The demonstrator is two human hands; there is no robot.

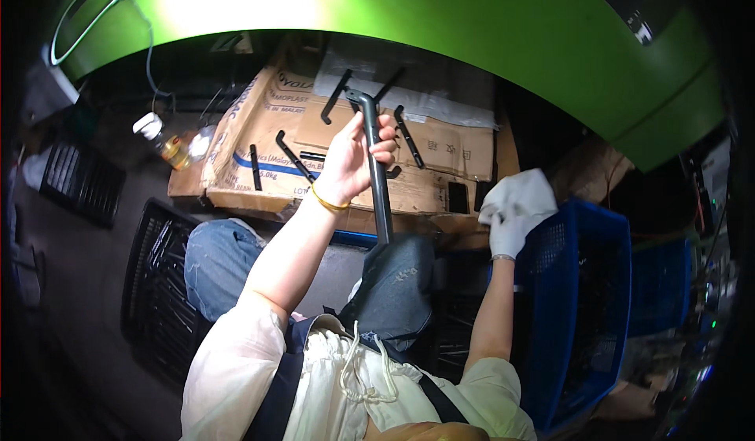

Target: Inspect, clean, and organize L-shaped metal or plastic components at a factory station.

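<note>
My bare left hand (354, 162), a yellow band at its wrist, is closed round a long black tube (380, 201). The tube is bent at its top end and slants down to my knee. Off to the right, my right hand (508, 236) wears a white glove and grips a crumpled white cloth (525, 191). The cloth hides part of its fingers. Several slim black bent pieces (409, 138) lie on a flattened cardboard box (303, 138) in front of me, beyond and around my left hand.
A blue crate (572, 284) stands at my right, close to the gloved hand. Left of my leg is a black crate (161, 284) filled with dark rods. A bottle of yellow liquid (174, 154) is at the far left. A large green panel (409, 16) spans the back.
</note>
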